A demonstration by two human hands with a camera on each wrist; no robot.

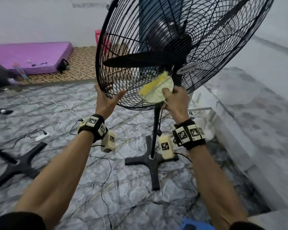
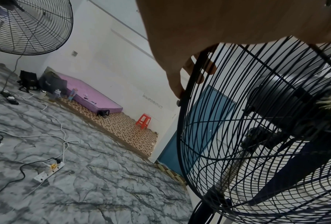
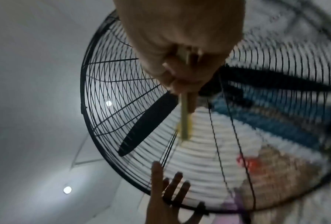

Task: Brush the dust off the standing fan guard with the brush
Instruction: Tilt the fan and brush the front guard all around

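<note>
Grey marble-patterned floor (image 1: 73, 188) underfoot, crossed by white and black cables.

Both forearms raised toward the standing fan guard (image 1: 120, 67), a round cage of thin black wire tilted on a black pole over a cross-shaped base (image 1: 154, 161). Left hand (image 1: 106, 100) set against the guard's lower rim, palm on the outer ring, fingers straight and spread over the wires, thumb out to the side; gripping nothing. Right hand (image 1: 176, 98) curled round the brush (image 1: 158, 89), a pale flat-backed brush with yellow bristles pressed to the lower front of the guard, just below the hub badge.

From the left wrist: fingers (image 2: 208, 68) seen through the wires on the far side of the rim, bristle tips poking through the mesh at the right edge, plus a second fan (image 2: 30, 25) and a white power strip (image 2: 47, 172) on the floor. From the right wrist: brush edge-on, a thin pale stick against the blurred wires, a black blade (image 3: 147, 125) behind them, and two ceiling lights.

Farther back, a purple mattress (image 1: 28, 55) on a patterned woven mat (image 1: 83, 63), and a red plastic stool (image 2: 143, 121) by the white wall.
</note>
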